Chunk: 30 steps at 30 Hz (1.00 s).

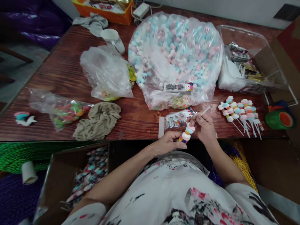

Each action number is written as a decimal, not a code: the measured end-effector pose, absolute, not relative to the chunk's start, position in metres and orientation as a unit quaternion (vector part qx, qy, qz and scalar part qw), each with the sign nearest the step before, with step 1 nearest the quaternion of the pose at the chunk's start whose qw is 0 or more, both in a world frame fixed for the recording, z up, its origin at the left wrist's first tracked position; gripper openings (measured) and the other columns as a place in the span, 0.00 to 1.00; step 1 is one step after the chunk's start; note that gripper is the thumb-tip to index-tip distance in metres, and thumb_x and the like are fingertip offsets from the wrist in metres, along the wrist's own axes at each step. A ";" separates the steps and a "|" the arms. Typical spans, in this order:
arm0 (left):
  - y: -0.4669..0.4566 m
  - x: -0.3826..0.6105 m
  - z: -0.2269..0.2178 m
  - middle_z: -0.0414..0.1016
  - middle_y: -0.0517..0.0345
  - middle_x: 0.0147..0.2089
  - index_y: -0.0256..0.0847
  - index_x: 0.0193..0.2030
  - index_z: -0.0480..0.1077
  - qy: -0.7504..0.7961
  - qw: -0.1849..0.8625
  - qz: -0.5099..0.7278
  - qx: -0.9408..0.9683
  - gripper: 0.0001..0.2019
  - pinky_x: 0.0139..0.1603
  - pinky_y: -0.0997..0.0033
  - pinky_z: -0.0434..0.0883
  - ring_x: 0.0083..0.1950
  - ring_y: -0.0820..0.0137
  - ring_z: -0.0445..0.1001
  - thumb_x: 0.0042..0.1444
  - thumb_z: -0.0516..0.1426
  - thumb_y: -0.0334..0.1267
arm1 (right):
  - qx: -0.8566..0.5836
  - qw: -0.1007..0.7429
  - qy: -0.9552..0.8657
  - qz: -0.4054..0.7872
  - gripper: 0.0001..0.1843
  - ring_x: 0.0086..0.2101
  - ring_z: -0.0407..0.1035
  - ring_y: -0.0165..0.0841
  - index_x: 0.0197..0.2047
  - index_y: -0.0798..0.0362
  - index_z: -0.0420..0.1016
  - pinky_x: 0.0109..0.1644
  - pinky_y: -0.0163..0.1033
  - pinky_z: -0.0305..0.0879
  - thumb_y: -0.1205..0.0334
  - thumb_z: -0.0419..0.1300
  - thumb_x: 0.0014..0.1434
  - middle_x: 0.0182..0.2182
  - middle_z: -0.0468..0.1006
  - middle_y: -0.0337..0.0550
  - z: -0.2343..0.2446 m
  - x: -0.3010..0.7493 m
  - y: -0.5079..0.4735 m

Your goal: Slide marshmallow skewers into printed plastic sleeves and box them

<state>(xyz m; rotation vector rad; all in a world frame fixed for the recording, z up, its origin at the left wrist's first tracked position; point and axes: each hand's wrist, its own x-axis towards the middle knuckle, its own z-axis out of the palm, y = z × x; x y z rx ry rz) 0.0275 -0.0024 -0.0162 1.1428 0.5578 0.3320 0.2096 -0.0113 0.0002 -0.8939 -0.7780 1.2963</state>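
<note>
My left hand [169, 142] is closed round the lower end of a candy skewer [187, 133] stacked with pink, white and blue marshmallow pieces. My right hand [204, 126] pinches the white stick [205, 111] at the skewer's upper end. Both hands hover at the near edge of the wooden table [63, 72]. Just beyond them lies a small printed packet [177, 119]. A pile of finished candy skewers [241, 111] lies to the right of my right hand.
A big clear bag of pastel marshmallows [174, 53] fills the table's middle. Smaller candy bags [106, 73] [61, 111], a tan cloth [99, 120] and a white cup [113, 39] lie left. A clear plastic box [252, 62] and green tape roll [280, 120] sit right. A cardboard box [70, 181] stands below.
</note>
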 end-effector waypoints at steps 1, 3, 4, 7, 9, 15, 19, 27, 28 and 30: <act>-0.003 0.027 -0.016 0.57 0.66 0.27 0.36 0.31 0.65 0.268 0.793 0.143 0.528 0.19 0.30 0.77 0.56 0.29 0.78 0.55 0.45 0.68 0.45 | -0.403 0.645 -0.331 0.558 0.10 0.23 0.68 0.29 0.29 0.50 0.78 0.30 0.36 0.67 0.52 0.65 0.56 0.19 0.75 0.36 -0.002 0.209 -0.012; -0.003 0.028 -0.016 0.57 0.68 0.27 0.37 0.33 0.64 0.288 0.787 0.114 0.534 0.23 0.28 0.78 0.54 0.28 0.79 0.55 0.39 0.71 0.44 | -0.428 0.651 -0.320 0.539 0.11 0.23 0.68 0.29 0.29 0.51 0.77 0.30 0.36 0.67 0.52 0.65 0.55 0.20 0.75 0.36 -0.005 0.209 -0.013; -0.002 0.028 -0.016 0.58 0.69 0.26 0.37 0.34 0.64 0.295 0.784 0.099 0.537 0.24 0.27 0.78 0.54 0.27 0.79 0.55 0.37 0.72 0.44 | -0.438 0.651 -0.319 0.532 0.11 0.23 0.68 0.28 0.29 0.51 0.77 0.29 0.35 0.66 0.52 0.65 0.55 0.20 0.75 0.36 -0.006 0.208 -0.014; -0.001 0.032 -0.017 0.58 0.70 0.24 0.38 0.32 0.62 0.303 0.788 0.070 0.531 0.23 0.26 0.78 0.55 0.25 0.80 0.54 0.40 0.70 0.44 | -0.444 0.645 -0.330 0.528 0.13 0.22 0.67 0.28 0.30 0.51 0.77 0.27 0.35 0.65 0.50 0.65 0.54 0.20 0.76 0.36 -0.005 0.207 -0.016; 0.000 0.034 -0.017 0.60 0.69 0.25 0.37 0.32 0.63 0.300 0.798 0.070 0.518 0.20 0.27 0.78 0.57 0.26 0.80 0.57 0.43 0.69 0.44 | -0.433 0.642 -0.343 0.533 0.13 0.21 0.67 0.28 0.30 0.51 0.77 0.26 0.35 0.64 0.49 0.66 0.53 0.20 0.75 0.37 -0.003 0.208 -0.017; -0.006 0.033 -0.004 0.65 0.68 0.24 0.36 0.32 0.67 0.243 0.844 -0.014 0.477 0.21 0.27 0.77 0.62 0.24 0.79 0.61 0.38 0.71 0.42 | -0.355 0.617 -0.376 0.593 0.14 0.22 0.68 0.30 0.29 0.50 0.78 0.33 0.41 0.70 0.47 0.67 0.52 0.18 0.74 0.36 -0.006 0.218 -0.009; -0.011 0.034 0.003 0.67 0.67 0.25 0.35 0.33 0.68 0.222 0.865 -0.040 0.448 0.23 0.24 0.78 0.61 0.24 0.80 0.62 0.34 0.73 0.40 | -0.329 0.595 -0.394 0.618 0.15 0.21 0.67 0.29 0.29 0.51 0.78 0.30 0.39 0.69 0.47 0.68 0.52 0.18 0.75 0.36 -0.006 0.220 -0.007; -0.010 0.038 -0.009 0.63 0.71 0.23 0.38 0.38 0.66 0.295 0.864 0.116 0.391 0.23 0.21 0.78 0.56 0.19 0.81 0.58 0.39 0.71 0.39 | -0.408 0.624 -0.414 0.521 0.07 0.23 0.68 0.28 0.35 0.50 0.80 0.28 0.35 0.64 0.57 0.63 0.59 0.24 0.79 0.38 0.006 0.206 -0.033; -0.009 0.038 -0.008 0.63 0.71 0.24 0.38 0.40 0.66 0.313 0.845 0.138 0.412 0.23 0.22 0.78 0.57 0.20 0.81 0.58 0.40 0.70 0.38 | -0.433 0.629 -0.404 0.504 0.08 0.23 0.67 0.28 0.35 0.51 0.80 0.28 0.35 0.64 0.57 0.63 0.59 0.24 0.79 0.38 0.005 0.205 -0.035; -0.007 0.037 -0.005 0.66 0.67 0.29 0.37 0.44 0.67 0.339 0.798 0.173 0.467 0.24 0.27 0.78 0.60 0.26 0.80 0.61 0.41 0.70 0.36 | -0.471 0.637 -0.375 0.482 0.08 0.23 0.67 0.27 0.35 0.51 0.79 0.27 0.35 0.64 0.56 0.63 0.58 0.23 0.78 0.37 0.002 0.204 -0.037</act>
